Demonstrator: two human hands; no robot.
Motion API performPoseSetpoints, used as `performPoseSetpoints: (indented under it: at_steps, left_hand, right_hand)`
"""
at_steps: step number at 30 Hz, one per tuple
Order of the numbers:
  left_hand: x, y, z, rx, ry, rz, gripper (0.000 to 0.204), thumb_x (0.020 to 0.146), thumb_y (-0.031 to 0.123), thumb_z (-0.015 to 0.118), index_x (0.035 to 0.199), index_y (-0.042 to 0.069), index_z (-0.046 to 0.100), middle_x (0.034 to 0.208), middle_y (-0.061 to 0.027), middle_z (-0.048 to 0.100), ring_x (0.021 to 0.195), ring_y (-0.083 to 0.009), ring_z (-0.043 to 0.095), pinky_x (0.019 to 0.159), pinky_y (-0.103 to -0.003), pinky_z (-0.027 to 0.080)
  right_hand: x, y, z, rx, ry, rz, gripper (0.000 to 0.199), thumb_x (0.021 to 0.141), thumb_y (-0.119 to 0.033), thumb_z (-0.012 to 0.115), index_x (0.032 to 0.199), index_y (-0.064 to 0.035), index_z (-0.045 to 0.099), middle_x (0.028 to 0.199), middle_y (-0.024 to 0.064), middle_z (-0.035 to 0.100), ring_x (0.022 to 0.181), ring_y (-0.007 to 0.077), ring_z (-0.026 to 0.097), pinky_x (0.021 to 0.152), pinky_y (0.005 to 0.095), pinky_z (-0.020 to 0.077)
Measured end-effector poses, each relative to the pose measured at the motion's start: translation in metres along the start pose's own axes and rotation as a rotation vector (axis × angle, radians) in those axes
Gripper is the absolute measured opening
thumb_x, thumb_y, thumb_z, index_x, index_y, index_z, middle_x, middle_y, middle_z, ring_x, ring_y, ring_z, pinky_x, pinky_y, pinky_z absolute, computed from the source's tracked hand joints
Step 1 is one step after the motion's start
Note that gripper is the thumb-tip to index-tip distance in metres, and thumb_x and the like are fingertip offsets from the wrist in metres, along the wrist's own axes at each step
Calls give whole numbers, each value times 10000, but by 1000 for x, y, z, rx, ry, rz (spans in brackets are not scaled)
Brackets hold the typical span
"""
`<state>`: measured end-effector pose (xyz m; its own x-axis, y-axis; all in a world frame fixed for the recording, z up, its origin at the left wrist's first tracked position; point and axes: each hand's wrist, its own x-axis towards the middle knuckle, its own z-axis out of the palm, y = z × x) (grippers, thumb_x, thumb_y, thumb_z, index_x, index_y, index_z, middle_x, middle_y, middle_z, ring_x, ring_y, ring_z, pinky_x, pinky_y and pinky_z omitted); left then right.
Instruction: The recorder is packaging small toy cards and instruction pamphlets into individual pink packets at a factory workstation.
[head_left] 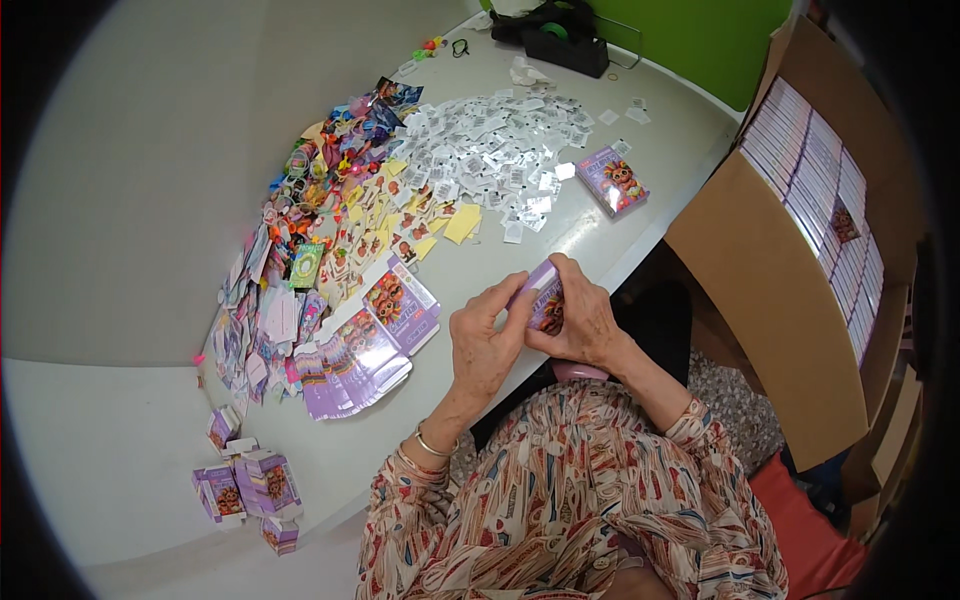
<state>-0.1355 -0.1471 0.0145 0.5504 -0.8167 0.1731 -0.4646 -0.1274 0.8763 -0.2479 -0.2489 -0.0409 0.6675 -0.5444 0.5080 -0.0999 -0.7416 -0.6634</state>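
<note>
Between my two hands, over the table's near edge, is a small purple printed box (546,304). My left hand (487,335) grips its left side, thumb against the front. My right hand (585,320) closes on its right side, fingers at the top edge and thumb below. A finished-looking purple box (612,182) lies on the table beyond my right hand. To the left of my left hand, flattened purple cartons (355,365) are fanned out in an overlapping stack, with one carton (400,303) on top at their right end.
Small white packets (500,140) form a heap at the back, beside yellow picture cards (385,220) and colourful trinkets (310,170). Purple boxes (250,485) sit at the lower left. A large cardboard carton (775,300) packed with boxes stands at right. A black tape dispenser (565,50) is at the far edge.
</note>
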Motion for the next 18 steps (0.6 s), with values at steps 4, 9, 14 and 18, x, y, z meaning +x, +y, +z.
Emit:
performPoseSetpoints:
  at_steps: [4, 9, 14, 18]
  left_hand:
    - [1, -5, 0, -97, 26, -94, 215, 886, 53, 635, 1085, -19, 673, 925, -94, 717, 825, -113, 645, 741, -253, 507]
    - [-5, -8, 0, -15, 8, 6, 237, 863, 34, 618, 1094, -10, 650, 925, -181, 694, 811, -234, 697, 697, -297, 528]
    - [-19, -11, 2, 308, -25, 306, 393, 822, -22, 594, 1214, -21, 565, 1076, -208, 640, 894, -332, 663, 748, -360, 536]
    - [-28, -10, 10, 455, 5, 419, 503, 777, -31, 610, 1271, -20, 516, 1218, -207, 575, 968, -369, 628, 820, -397, 520]
  right_hand:
    - [-2, -3, -2, -64, -6, -38, 877, 595, -242, 795, 1279, 71, 345, 921, 169, 543, 804, 313, 613, 626, 361, 521]
    - [-4, -2, -2, -92, -8, -80, 933, 590, -264, 805, 1299, 93, 315, 924, 175, 542, 808, 314, 605, 624, 362, 520]
    - [-7, 0, -1, -75, -18, -78, 962, 604, -274, 806, 1326, 95, 288, 953, 191, 537, 818, 329, 605, 642, 374, 521]
    - [-10, 1, -1, -21, -43, -70, 938, 629, -276, 789, 1353, 50, 289, 1005, 196, 523, 825, 340, 605, 641, 386, 520]
